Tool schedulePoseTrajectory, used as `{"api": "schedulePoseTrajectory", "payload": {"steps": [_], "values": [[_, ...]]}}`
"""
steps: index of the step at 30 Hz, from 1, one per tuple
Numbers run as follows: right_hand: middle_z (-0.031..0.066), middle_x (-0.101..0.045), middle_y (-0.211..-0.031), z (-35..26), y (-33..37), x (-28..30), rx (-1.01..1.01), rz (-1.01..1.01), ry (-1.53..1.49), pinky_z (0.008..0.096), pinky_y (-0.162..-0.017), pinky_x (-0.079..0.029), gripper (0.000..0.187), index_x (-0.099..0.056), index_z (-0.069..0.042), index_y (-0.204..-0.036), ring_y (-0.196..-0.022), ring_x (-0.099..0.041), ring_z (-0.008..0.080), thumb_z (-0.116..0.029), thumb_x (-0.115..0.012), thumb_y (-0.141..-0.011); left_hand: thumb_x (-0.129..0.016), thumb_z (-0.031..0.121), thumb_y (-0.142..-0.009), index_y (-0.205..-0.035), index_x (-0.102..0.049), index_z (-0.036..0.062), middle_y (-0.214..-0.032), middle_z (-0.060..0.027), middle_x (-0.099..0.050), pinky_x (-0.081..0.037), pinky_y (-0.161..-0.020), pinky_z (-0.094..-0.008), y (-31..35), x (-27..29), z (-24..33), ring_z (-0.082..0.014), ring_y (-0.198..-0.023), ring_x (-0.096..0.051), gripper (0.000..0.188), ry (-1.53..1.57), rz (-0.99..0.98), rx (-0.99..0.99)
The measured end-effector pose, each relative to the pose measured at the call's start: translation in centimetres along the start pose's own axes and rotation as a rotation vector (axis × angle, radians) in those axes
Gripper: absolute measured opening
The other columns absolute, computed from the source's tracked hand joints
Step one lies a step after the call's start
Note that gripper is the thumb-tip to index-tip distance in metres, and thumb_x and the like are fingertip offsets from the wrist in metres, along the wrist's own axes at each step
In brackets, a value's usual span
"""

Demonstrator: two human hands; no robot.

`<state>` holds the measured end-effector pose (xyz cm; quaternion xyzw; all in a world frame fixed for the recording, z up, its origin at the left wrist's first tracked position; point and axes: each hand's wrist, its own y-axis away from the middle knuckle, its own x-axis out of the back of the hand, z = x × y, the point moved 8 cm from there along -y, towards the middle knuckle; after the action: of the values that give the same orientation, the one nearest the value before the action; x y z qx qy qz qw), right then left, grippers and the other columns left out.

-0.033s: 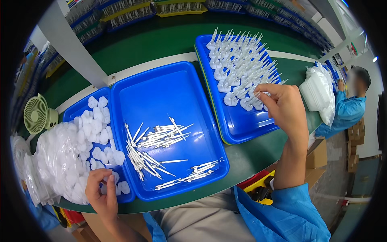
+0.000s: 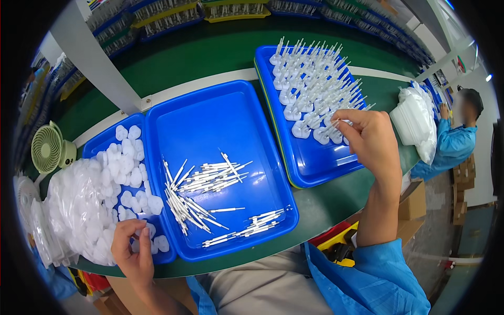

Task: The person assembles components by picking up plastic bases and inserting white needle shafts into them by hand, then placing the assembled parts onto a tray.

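My right hand (image 2: 367, 139) is over the near right part of the far blue tray (image 2: 320, 170). Its thumb and forefinger pinch a thin white rod (image 2: 335, 124) among several white lobed bases (image 2: 301, 129) that stand in rows with rods upright in them. My left hand (image 2: 132, 252) is at the near edge of the left blue tray (image 2: 164, 220), beside loose white plastic pieces (image 2: 153, 203). Its fingers are curled with thumb and forefinger close together; what lies between them, if anything, I cannot make out.
The middle blue tray (image 2: 220, 121) holds loose white rods (image 2: 210, 178) in heaps. A clear bag of white pieces (image 2: 79, 205) and a green fan (image 2: 47, 149) are at the left. A white plastic-wrapped bundle (image 2: 415, 123) lies right, near a person in blue (image 2: 449, 147). A post (image 2: 94, 52) rises behind.
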<state>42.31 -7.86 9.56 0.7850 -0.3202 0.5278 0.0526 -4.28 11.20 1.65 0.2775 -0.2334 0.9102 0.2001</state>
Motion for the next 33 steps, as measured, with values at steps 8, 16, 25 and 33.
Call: {"api": "schedulePoseTrajectory", "payload": {"steps": [8,16,25,33], "values": [[0.0105,-0.065,-0.059,0.9,0.8,0.1,-0.125,0.003,-0.1,0.0327,-0.051,-0.043,0.021,-0.085,-0.006,-0.121,-0.046,-0.058,0.0137,-0.007,-0.083,-0.1,-0.069,-0.01,-0.104,-0.115,-0.071,-0.0023,-0.117,-0.0135,-0.072,-0.053,-0.088,-0.0281,0.5,0.6,0.2,-0.0184,-0.103,-0.069,0.013,0.014,-0.057,-0.029],[0.0069,-0.072,-0.083,-9.4,6.4,-3.8,0.296,-0.04,-0.339,0.0337,-0.061,-0.052,0.018,-0.078,-0.004,-0.117,-0.068,-0.068,0.0188,-0.01,-0.083,-0.101,-0.071,-0.013,-0.1,-0.118,-0.073,-0.0061,-0.142,-0.0197,-0.066,-0.061,-0.093,-0.0304,0.4,-2.2,2.2,-0.0201,-0.109,-0.075,0.019,0.454,0.038,0.149],[0.0112,-0.065,-0.102,-15.2,9.0,-13.8,0.409,-0.203,-0.238,0.0459,-0.086,-0.056,0.018,-0.071,-0.006,-0.103,-0.1,-0.065,0.0343,-0.013,-0.085,-0.094,-0.069,-0.012,-0.104,-0.136,-0.071,-0.0093,-0.149,-0.0243,-0.068,-0.065,-0.099,-0.0318,0.0,-6.0,4.9,-0.0269,-0.124,-0.079,0.032,0.56,-0.12,0.115],[0.0141,-0.074,-0.1,-16.9,9.3,-11.9,0.33,-0.213,-0.731,0.0464,-0.077,-0.057,0.017,-0.067,-0.004,-0.109,-0.09,-0.072,0.0371,-0.007,-0.081,-0.099,-0.071,-0.001,-0.111,-0.133,-0.068,-0.0122,-0.119,-0.0233,-0.082,-0.069,-0.093,-0.0338,0.4,-7.6,5.1,-0.0252,-0.109,-0.083,0.024,0.797,-0.124,0.292]]}}
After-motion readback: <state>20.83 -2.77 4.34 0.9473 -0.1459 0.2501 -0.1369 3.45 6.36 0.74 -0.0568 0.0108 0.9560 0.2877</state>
